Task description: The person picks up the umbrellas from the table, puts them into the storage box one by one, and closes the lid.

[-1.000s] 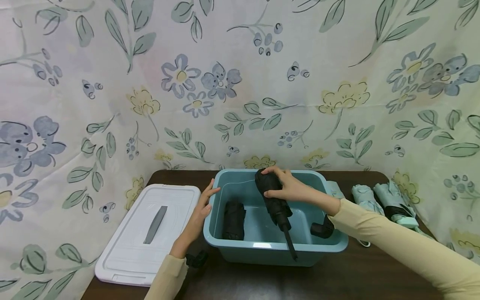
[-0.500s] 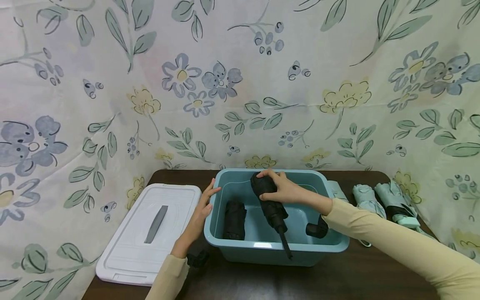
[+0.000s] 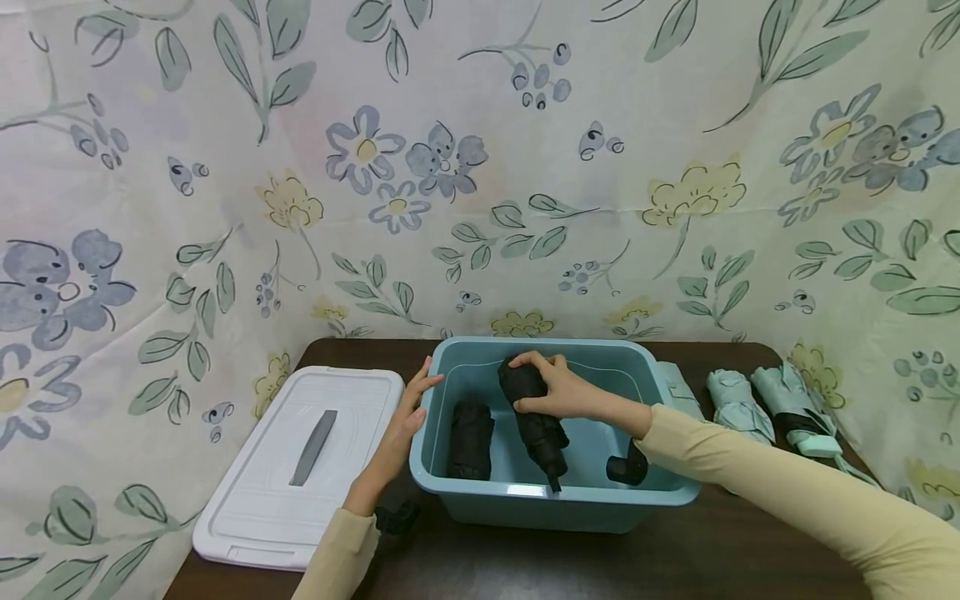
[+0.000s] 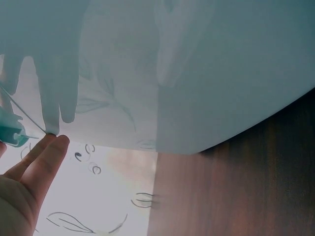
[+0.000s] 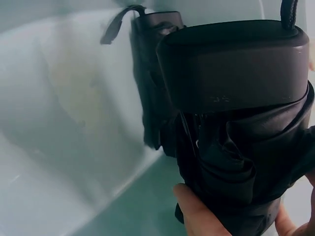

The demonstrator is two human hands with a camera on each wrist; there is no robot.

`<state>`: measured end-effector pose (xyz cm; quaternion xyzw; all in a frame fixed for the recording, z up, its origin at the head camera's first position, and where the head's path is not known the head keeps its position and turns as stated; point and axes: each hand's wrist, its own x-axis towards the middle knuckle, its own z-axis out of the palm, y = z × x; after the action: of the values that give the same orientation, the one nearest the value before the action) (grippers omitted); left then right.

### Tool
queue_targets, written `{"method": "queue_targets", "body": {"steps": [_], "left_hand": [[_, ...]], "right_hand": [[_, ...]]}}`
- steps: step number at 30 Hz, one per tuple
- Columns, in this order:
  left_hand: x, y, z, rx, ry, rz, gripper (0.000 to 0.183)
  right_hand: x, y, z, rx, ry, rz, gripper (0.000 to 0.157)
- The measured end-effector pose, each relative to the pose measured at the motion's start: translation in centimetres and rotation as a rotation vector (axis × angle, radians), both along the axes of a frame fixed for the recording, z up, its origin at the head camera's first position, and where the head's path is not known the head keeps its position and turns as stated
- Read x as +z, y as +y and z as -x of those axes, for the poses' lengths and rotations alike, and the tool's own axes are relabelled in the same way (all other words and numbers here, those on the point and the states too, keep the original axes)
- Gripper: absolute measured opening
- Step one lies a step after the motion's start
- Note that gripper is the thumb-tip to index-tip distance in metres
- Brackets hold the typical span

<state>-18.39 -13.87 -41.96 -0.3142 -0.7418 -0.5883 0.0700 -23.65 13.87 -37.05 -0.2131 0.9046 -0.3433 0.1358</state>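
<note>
Holding one black umbrella of two

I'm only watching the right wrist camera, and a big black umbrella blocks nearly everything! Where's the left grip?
Observer: The left grip is touching the left end of the tub, with its fingers out nearly straight.
Operator: Ooh! And is anything lying past the tub's right end?
Observer: Yes, folded pale green umbrellas lie on the table there.
</note>
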Motion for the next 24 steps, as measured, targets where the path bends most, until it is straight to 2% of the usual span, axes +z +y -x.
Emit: {"method": "queue_targets", "body": {"steps": [3,9,12,16,24], "left_hand": [[-0.3,0.0,0.2,-0.005,-0.008,-0.009,0.047],[-2.9,-0.4,1.6,0.0,0.005,-0.017,0.048],[-3.6,-0.5,1.9,0.004,0.014,-0.019,0.05],[-3.1,-0.5,1.8,-0.002,0.003,-0.016,0.047],[-0.4,0.0,0.3,-0.003,-0.02,-0.007,0.047]], "right_hand": [[-0.5,-0.1,0.1,-0.005,-0.008,-0.007,0.056],[-1.2,-0.6,0.1,0.003,-0.021,-0.009,0.056],[-1.7,-0.9,0.2,0.008,-0.023,-0.013,0.055],[-2.4,-1.1,0.6,-0.006,-0.031,-0.013,0.056],[-2.9,-1.9,0.5,-0.051,-0.104,0.022,0.057]]}}
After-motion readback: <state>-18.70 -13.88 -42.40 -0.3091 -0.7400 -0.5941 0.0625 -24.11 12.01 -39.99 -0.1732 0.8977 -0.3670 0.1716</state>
